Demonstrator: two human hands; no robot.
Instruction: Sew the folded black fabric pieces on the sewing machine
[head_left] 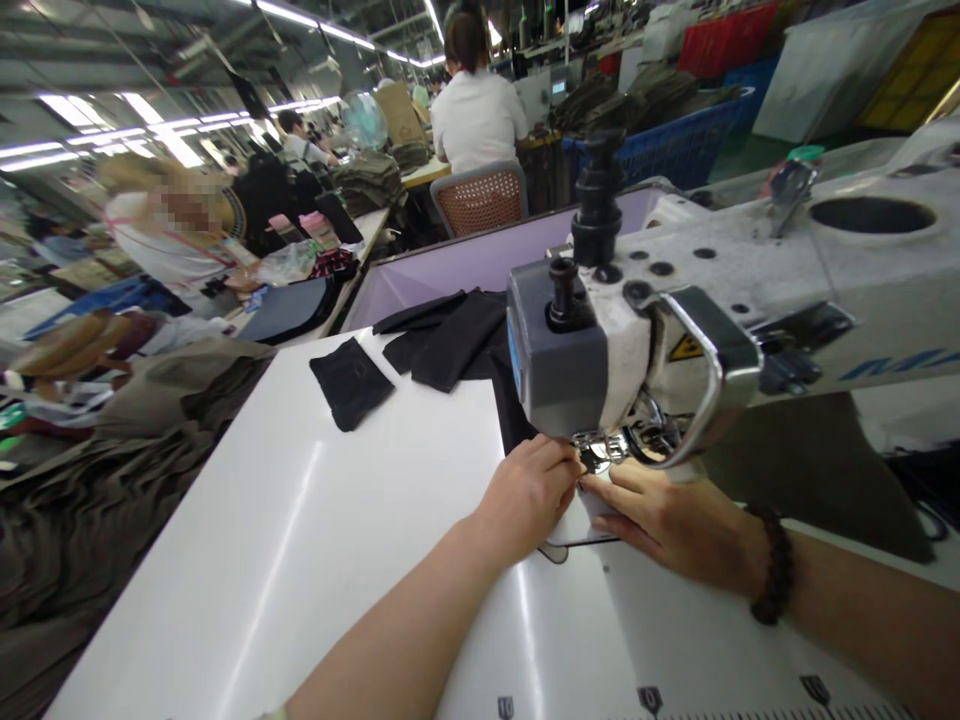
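At the sewing machine (570,360), my left hand (529,495) is beside the presser foot (598,450), its fingers curled together at the edge of a black fabric piece (514,415). That fabric runs back under the machine head, and my fingers partly hide it. Across from it, my right hand (667,515) lies with fingers stretched toward the needle area and the thumb apart, on the machine bed. Fingertips of both hands nearly meet in front of the foot. What lies under the right fingertips is hidden. A separate folded black fabric piece (351,383) rests on the white table (360,520).
Several black fabric pieces (457,340) are heaped at the table's back edge. Olive fabric (105,480) is piled along the left; more olive cloth (817,470) lies behind my right arm. Ahead, a person in white (480,115) sits on a chair (484,197). A blue crate (660,140) stands behind.
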